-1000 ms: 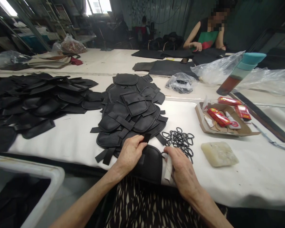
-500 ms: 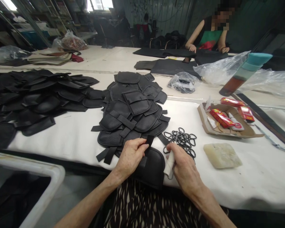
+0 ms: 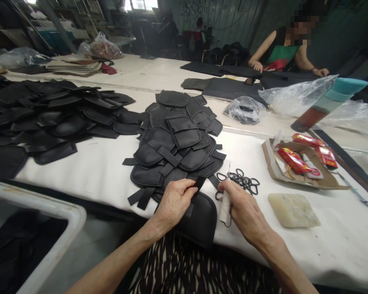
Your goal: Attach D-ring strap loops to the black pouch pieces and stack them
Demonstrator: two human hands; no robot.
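Note:
My left hand (image 3: 177, 204) pinches a short black strap (image 3: 200, 182) between thumb and fingers. That strap stands up over a black leather-like piece with a piped edge (image 3: 202, 220) at the table's front edge. In my right hand (image 3: 243, 204) is an awl-like tool with a white-wrapped handle (image 3: 225, 208), its thin metal tip pointing away from me. The tip is beside a heap of black D-rings (image 3: 243, 182), partly covered by my fingers. Just beyond my left hand lies a pile of similar black pieces with straps (image 3: 180, 143).
A larger pile of black pieces (image 3: 55, 110) lies left. To the right are a yellowish block (image 3: 293, 210), a cardboard tray (image 3: 272, 169) with red packets, and a tilted bottle (image 3: 328, 104). A white bin (image 3: 79, 212) stands front left. A co-worker (image 3: 282, 53) handles dark sheets across the table.
The view has shifted, so most things sit farther right. My left hand keeps its pinch on the strap and my right keeps the tool. One of the co-worker's hands has moved outward.

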